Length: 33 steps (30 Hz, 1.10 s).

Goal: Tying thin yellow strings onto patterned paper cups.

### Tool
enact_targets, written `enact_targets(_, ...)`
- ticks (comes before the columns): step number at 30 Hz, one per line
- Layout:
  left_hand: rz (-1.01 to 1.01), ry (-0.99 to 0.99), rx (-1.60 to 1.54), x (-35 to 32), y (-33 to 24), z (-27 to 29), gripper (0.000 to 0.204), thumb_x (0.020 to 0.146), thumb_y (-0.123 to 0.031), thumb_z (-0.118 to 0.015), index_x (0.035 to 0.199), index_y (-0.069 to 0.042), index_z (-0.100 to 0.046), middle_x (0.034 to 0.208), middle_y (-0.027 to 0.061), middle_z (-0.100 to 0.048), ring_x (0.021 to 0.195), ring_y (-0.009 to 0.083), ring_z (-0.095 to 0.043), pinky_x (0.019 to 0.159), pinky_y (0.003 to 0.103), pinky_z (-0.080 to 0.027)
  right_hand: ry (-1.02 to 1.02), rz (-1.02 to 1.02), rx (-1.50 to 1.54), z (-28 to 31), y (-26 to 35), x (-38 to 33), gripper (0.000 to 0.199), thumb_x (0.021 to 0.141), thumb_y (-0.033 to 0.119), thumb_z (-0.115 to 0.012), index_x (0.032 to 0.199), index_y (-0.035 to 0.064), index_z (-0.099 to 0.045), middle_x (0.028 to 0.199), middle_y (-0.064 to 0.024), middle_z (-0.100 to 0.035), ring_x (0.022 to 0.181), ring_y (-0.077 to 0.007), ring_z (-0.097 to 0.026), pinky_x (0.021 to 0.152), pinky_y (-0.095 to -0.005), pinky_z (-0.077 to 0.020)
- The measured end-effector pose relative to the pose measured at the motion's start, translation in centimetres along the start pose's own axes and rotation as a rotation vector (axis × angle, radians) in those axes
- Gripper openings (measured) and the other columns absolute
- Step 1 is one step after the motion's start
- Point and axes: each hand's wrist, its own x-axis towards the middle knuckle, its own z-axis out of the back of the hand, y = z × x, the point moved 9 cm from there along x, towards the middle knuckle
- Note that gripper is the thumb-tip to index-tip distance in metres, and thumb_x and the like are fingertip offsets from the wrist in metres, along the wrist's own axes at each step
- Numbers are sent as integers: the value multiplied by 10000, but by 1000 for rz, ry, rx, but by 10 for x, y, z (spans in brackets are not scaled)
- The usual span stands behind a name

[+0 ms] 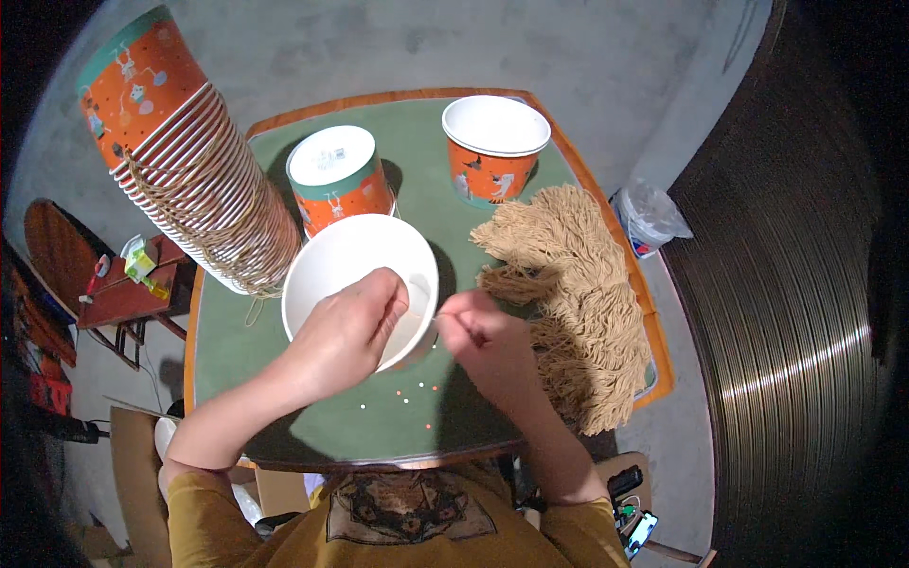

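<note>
Tubs [147, 85] rise in one tall stack near the left edge of the table [246, 379], smooth orange sides above ribbed white rims, with slack string [248, 275] looped down them. Just right of it, an upturned tub [331, 156] shows its flat round base. Nearer me, the open tub [327, 270] tips its wide, smooth white mouth my way, well in from the edges. My left hand [346, 327] is over that mouth, fingertips pinched closed; I cannot tell on what. Bare green surface lies below, dotted with tiny specks [421, 384]. My right hand [483, 341] is just outside the rim, finger and thumb pinching a thin strand [437, 318]. Behind it stand nested tubs [492, 170]; shaggy tan yarn [592, 312] fills the right side, almost to the wooden border.
</note>
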Motion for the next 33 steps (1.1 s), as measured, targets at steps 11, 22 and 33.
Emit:
enact_targets(11,39,8,-521,14,9,-6,118,935,-99,-512,1028,-31,-492,915,67,-561,776,171,-576,646,291,-464,72,37,47,-6,6,11,100,836,101,-654,904,108,-580,614,-8,-502,542,-93,-478,512,-270,-419)
enact_targets(22,362,323,-1156,10,19,-58,149,906,-182,-621,942,-58,-547,809,-9,-576,670,56,-524,587,185,-403,38,-194,565,-3,-24,22,116,888,147,-613,936,63,-549,691,25,-563,617,-45,-499,563,-211,-418)
enact_targets(33,322,285,-953,14,13,-55,237,937,-282,-586,993,-52,-601,814,-23,-559,669,50,-495,599,192,-409,599,-332,686,-15,7,44,273,887,233,-556,1059,27,-603,837,-31,-648,592,-44,-517,480,-152,-347)
